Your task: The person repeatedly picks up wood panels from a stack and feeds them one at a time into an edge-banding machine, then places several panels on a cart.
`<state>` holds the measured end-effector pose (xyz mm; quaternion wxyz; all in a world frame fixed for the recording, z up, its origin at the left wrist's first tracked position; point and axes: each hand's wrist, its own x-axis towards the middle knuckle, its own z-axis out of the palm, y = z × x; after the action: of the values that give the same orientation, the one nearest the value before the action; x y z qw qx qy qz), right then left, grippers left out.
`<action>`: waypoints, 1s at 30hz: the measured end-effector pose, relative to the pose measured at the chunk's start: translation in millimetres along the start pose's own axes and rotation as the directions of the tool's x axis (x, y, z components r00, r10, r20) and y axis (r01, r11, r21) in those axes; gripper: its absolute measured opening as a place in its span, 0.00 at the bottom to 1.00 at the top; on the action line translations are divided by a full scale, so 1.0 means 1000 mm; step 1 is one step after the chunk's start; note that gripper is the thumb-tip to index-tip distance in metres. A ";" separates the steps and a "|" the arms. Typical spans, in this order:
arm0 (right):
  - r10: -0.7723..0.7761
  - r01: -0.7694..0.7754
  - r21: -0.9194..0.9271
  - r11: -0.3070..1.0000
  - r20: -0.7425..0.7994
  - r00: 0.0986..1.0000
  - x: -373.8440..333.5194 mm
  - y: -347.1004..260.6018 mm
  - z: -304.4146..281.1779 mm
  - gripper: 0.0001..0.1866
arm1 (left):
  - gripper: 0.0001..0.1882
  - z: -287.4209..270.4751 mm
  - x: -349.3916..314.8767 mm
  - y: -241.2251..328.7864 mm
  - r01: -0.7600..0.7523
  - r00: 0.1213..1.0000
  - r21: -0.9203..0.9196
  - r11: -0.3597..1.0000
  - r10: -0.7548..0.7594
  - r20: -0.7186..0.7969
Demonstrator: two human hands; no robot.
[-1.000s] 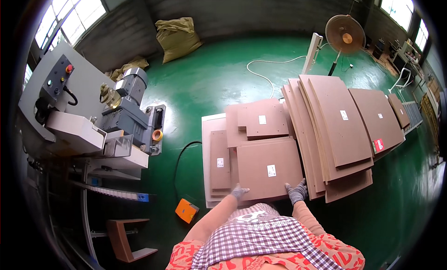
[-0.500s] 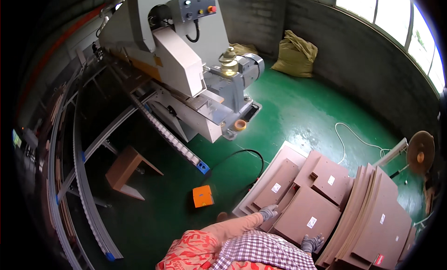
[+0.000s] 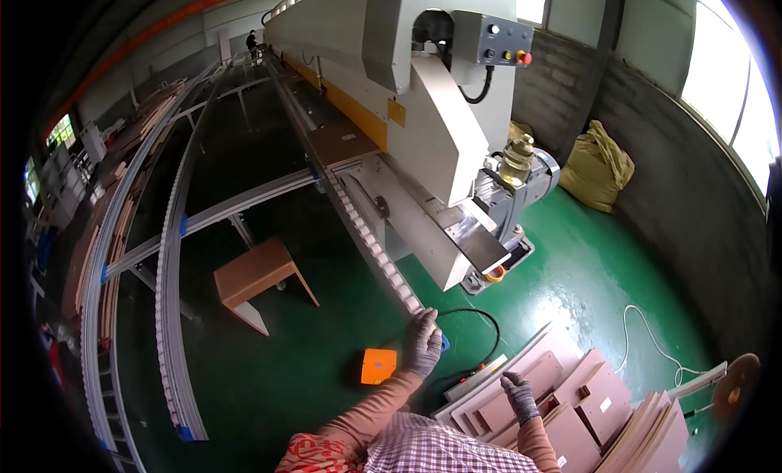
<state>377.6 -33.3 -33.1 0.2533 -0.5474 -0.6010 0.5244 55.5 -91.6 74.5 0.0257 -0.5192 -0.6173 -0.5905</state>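
Observation:
My left hand (image 3: 422, 343), in a grey glove, is closed over the near end of the roller rail (image 3: 376, 249), beside the rail's blue end cap (image 3: 445, 341). The arm reaches forward from my checked apron. Above the stacked brown boards (image 3: 604, 404) my right hand (image 3: 521, 396), gloved as well, hangs with its fingers curled together; nothing shows in them. A brown board (image 3: 346, 140) with a white label lies on the machine's bed, farther along the rail.
The large grey machine (image 3: 391, 33) rises ahead, its motor end (image 3: 513, 188) jutting right. An orange box (image 3: 379, 365) sits on the green floor near a black cable. A brown stool-like piece (image 3: 259, 273) stands left, by long roller tracks (image 3: 169, 326). Yellow sack (image 3: 599, 167) at the wall.
My view has swung left and up toward the machine. Both hands have come off the boards: the left went to the rail's end, and the right rose above the stack with fingers drawn in.

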 end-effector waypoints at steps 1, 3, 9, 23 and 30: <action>0.013 -0.015 0.032 0.999 0.071 0.997 0.017 -0.029 0.015 0.19 | 0.23 -0.004 0.014 -0.009 0.019 0.999 0.053 0.998 -0.018 -0.030; 0.001 -0.010 0.054 0.999 0.159 0.987 0.058 -0.064 0.044 0.20 | 0.26 -0.002 0.036 -0.027 0.022 0.998 0.137 0.990 -0.013 -0.064; 0.025 -0.158 0.298 0.942 0.406 0.914 0.133 -0.171 0.124 0.22 | 0.32 0.028 0.048 -0.071 0.001 1.000 0.346 0.938 0.005 -0.016; 0.088 -0.471 0.417 0.777 0.669 0.738 0.280 -0.221 0.247 0.35 | 0.25 0.018 0.060 -0.080 -0.069 0.997 0.249 0.966 0.061 0.038; -0.291 0.645 -0.432 -0.630 0.902 0.320 0.298 -0.257 0.311 0.23 | 0.16 0.018 0.054 -0.083 -0.056 0.998 0.297 0.953 0.065 -0.021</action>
<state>-78.1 170.3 20.1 -0.0567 0.0058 -0.9582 -0.2805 -14.8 -26.0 45.4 0.1306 -0.5193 -0.6820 -0.4982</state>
